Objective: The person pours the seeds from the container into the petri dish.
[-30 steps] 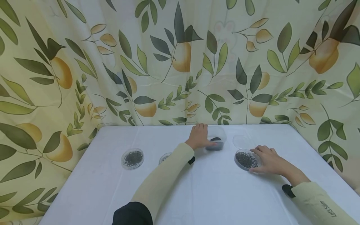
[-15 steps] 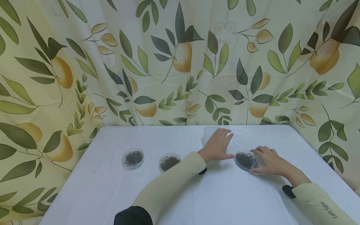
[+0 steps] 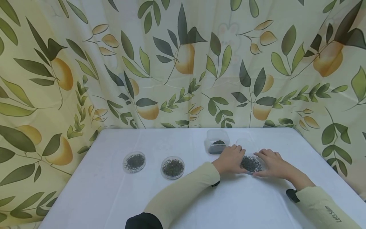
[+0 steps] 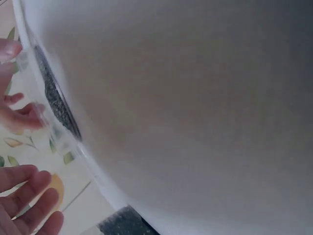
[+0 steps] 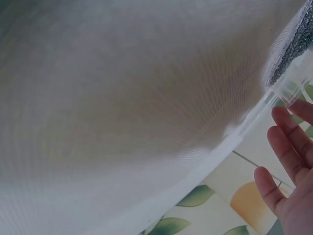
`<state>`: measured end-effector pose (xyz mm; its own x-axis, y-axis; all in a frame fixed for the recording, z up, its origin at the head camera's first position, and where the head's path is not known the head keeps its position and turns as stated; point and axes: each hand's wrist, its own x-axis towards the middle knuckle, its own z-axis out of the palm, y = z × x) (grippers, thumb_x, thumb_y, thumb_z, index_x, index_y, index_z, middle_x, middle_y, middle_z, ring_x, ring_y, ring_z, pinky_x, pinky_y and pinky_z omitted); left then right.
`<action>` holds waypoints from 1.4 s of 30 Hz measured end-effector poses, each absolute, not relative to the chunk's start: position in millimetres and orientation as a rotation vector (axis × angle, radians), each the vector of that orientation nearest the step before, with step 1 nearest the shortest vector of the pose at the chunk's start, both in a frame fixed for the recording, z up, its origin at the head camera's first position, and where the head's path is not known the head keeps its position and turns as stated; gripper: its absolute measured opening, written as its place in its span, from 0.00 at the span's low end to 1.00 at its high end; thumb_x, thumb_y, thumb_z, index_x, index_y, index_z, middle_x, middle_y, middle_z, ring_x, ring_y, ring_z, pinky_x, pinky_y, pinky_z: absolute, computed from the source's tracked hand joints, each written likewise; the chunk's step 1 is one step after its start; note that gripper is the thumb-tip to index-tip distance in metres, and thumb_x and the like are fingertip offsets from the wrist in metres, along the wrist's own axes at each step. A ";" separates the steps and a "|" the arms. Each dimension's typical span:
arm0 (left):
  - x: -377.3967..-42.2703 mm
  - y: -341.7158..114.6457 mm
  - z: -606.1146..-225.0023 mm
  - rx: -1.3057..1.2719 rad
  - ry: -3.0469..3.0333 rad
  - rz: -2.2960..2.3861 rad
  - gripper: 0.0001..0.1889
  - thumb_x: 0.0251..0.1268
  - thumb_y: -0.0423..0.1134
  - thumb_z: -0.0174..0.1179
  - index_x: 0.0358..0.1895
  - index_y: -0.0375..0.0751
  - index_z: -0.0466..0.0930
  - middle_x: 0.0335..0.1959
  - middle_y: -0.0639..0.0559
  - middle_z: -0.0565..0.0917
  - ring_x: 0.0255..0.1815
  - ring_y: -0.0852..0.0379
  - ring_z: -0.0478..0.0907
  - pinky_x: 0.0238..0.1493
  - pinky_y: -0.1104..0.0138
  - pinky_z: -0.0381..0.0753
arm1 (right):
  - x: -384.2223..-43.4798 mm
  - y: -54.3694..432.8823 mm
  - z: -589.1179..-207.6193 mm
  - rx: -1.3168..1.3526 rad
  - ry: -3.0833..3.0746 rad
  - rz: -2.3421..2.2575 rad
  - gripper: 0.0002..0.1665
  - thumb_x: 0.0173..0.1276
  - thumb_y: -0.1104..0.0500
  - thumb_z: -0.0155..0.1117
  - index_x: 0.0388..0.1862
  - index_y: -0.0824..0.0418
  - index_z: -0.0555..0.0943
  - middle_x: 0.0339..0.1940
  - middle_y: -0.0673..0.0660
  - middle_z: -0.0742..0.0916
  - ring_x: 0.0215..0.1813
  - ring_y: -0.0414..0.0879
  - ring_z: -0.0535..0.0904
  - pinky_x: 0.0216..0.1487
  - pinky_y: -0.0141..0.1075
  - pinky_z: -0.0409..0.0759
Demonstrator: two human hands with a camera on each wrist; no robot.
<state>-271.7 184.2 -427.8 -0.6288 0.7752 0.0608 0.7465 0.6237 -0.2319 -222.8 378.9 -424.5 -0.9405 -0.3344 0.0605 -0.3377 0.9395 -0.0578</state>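
A clear round petri dish (image 3: 250, 164) of dark grains with white specks sits on the table between both hands. My right hand (image 3: 275, 165) holds its right side, thumb in front and fingers behind. At its left side is my left hand (image 3: 230, 160), its thumb by the dish's front edge. In the left wrist view the left hand's fingers (image 4: 32, 208) look spread and apart from the dish (image 4: 57, 100). The right wrist view has the right hand's fingertips (image 5: 293, 142) near the dish rim (image 5: 288, 90). A clear lid (image 3: 243, 142) lies behind the dish, partly hidden.
Two more petri dishes with dark contents, one at the left (image 3: 134, 162) and one nearer the middle (image 3: 172, 167), stand on the white-covered table (image 3: 114, 203). A clear box (image 3: 218, 136) holding dark material stands behind my left hand. A leaf-patterned curtain (image 3: 171, 63) hangs beyond.
My left hand has moved from the clear box rightward and toward me to the left side of the petri dish. My right hand has stayed at the dish.
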 end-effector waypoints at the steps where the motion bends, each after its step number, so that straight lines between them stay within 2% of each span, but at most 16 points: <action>1: -271.5 185.2 -429.2 -1.266 -2.691 0.289 0.43 0.52 0.76 0.49 0.65 0.50 0.65 0.54 0.60 0.72 0.52 0.65 0.70 0.51 0.73 0.73 | -223.3 379.2 -424.3 0.532 -3.042 0.108 0.55 0.40 0.30 0.71 0.57 0.68 0.75 0.48 0.63 0.79 0.50 0.58 0.73 0.43 0.51 0.68; 5: -271.3 188.1 -432.6 -1.251 -2.683 0.326 0.42 0.51 0.77 0.47 0.61 0.51 0.68 0.50 0.61 0.72 0.49 0.65 0.70 0.48 0.73 0.72 | -226.3 380.7 -421.4 0.545 -3.031 0.126 0.52 0.43 0.33 0.71 0.58 0.68 0.74 0.49 0.65 0.78 0.51 0.60 0.73 0.43 0.51 0.68; 9: -271.9 189.5 -433.8 -1.242 -2.683 0.342 0.40 0.50 0.78 0.46 0.58 0.52 0.70 0.49 0.61 0.72 0.48 0.65 0.68 0.47 0.73 0.71 | -231.8 384.1 -413.8 0.528 -3.024 0.157 0.48 0.48 0.36 0.70 0.58 0.68 0.74 0.50 0.68 0.78 0.52 0.62 0.72 0.44 0.55 0.69; 16: -275.5 190.6 -437.8 -1.219 -2.721 0.355 0.37 0.50 0.79 0.44 0.53 0.56 0.74 0.49 0.62 0.72 0.48 0.65 0.67 0.50 0.72 0.69 | -255.4 396.6 -402.3 0.472 -3.039 0.173 0.43 0.53 0.42 0.70 0.58 0.70 0.73 0.51 0.72 0.77 0.53 0.66 0.71 0.44 0.59 0.68; 22: -275.6 190.7 -437.2 -1.226 -2.758 0.341 0.36 0.52 0.78 0.44 0.53 0.57 0.74 0.51 0.63 0.71 0.50 0.65 0.66 0.51 0.72 0.68 | -280.8 409.0 -402.0 0.441 -3.115 0.140 0.45 0.50 0.45 0.72 0.59 0.72 0.71 0.52 0.74 0.75 0.52 0.68 0.69 0.44 0.61 0.67; 32: -277.9 192.1 -439.3 -1.232 -2.756 0.324 0.35 0.52 0.77 0.46 0.53 0.58 0.75 0.51 0.63 0.72 0.51 0.65 0.66 0.52 0.71 0.67 | -309.7 411.3 -414.1 0.499 -3.189 0.105 0.56 0.38 0.39 0.77 0.59 0.73 0.70 0.55 0.75 0.75 0.54 0.71 0.70 0.46 0.66 0.68; 37: -277.6 192.1 -439.1 -1.240 -2.754 0.319 0.35 0.52 0.77 0.46 0.53 0.57 0.75 0.50 0.62 0.72 0.50 0.65 0.66 0.51 0.71 0.68 | -319.0 405.8 -417.3 0.537 -3.209 0.079 0.58 0.36 0.39 0.78 0.60 0.72 0.70 0.57 0.75 0.75 0.55 0.71 0.70 0.47 0.68 0.68; 42: -276.2 190.9 -436.7 -1.241 -2.751 0.308 0.34 0.53 0.76 0.46 0.53 0.57 0.76 0.49 0.62 0.72 0.50 0.65 0.66 0.51 0.71 0.68 | -324.6 399.6 -416.3 0.555 -3.230 0.123 0.57 0.36 0.43 0.79 0.62 0.71 0.68 0.60 0.75 0.74 0.58 0.72 0.69 0.51 0.71 0.64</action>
